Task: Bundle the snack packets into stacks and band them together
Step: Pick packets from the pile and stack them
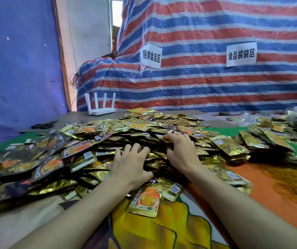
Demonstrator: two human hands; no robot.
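Observation:
A big loose heap of gold foil snack packets [97,141] covers the middle of the table. My left hand [129,162] lies on the near slope of the heap, fingers bent down into the packets. My right hand [181,150] lies beside it, a little farther in, fingers spread over the packets with the tips on one packet [167,138]. Whether either hand grips a packet is hidden by the fingers. One packet [147,198] lies face up near my left wrist. Rubber bands [43,125] lie at the far left of the table.
A second pile of stacked packets [262,141] lies to the right. A white router [101,106] stands at the table's back edge. A striped tarp with paper signs [241,53] hangs behind. A colourful printed cloth [162,225] covers the near table.

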